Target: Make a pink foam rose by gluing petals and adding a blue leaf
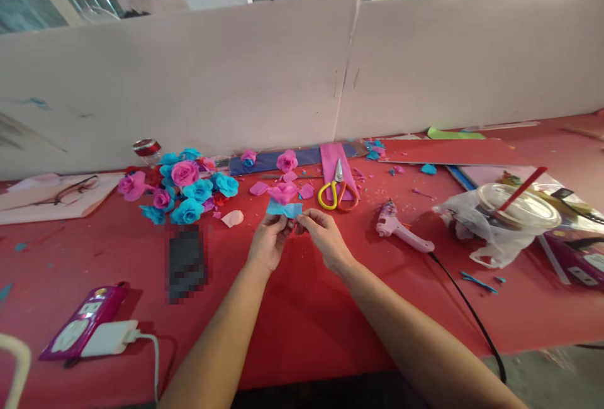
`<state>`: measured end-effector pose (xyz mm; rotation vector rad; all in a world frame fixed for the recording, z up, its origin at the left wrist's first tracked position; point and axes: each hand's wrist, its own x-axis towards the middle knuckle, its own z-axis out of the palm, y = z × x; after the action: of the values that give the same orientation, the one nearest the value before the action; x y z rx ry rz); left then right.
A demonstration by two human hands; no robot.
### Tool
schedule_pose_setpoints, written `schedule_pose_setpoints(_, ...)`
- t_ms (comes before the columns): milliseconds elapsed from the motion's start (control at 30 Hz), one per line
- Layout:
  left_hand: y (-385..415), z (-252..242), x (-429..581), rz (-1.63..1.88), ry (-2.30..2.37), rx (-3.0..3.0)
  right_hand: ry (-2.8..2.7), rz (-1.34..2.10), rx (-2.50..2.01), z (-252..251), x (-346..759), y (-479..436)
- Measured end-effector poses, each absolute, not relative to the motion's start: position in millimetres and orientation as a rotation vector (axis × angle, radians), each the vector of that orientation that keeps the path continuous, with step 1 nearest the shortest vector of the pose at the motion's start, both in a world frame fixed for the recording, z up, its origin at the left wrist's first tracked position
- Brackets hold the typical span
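Both my hands meet over the middle of the red table (306, 314). My left hand (268, 242) and my right hand (323, 236) each pinch one end of a small blue paper strip (284, 209). Just behind the strip lies a pink paper flower (282, 192). Loose pink petals (258, 188) lie around it. Yellow and orange scissors (337, 192) rest on a pink paper strip to the right of my hands.
A heap of blue and pink paper roses (184, 185) lies at the left. A pink glue gun (401, 229) with a black cord lies at the right, beside a lidded cup (516, 207) in a plastic bag. A power strip (82, 321) sits front left. White partition boards (283, 75) stand behind.
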<state>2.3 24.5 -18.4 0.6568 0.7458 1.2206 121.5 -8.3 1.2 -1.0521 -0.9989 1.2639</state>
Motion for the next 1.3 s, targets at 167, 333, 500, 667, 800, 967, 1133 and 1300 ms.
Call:
schedule_pose_setpoints(167,23,-22,3,1.218,0.797,0.661,-1.002,1.301,-1.064,-3,119,-7)
schedule_pose_setpoints(333,23,-23,5,1.233,0.843,0.69,-1.026,1.294,-1.106,-12,118,-5)
schedule_pose_setpoints(500,23,-21,5,1.288,0.968,0.783,-1.174,1.185,-1.241,-12,119,0)
schedule_pose_setpoints(667,23,-21,1,1.247,1.084,0.788,-1.776,0.63,-1.733,19,162,-28)
schedule_pose_setpoints(800,25,-23,-2,1.242,1.045,0.818,-1.823,-0.15,-2.272,26,226,-69)
schedule_pose_setpoints(967,26,-22,-2,1.282,0.972,0.827,-1.792,-0.167,-2.603,-3,280,-86)
schedule_pose_setpoints(1133,25,-15,-3,1.359,0.828,0.906,-1.812,-0.15,-2.427,-19,287,-79)
schedule_pose_setpoints(1300,23,-14,0,1.365,0.824,0.902,-1.509,0.052,-2.169,1,267,-86)
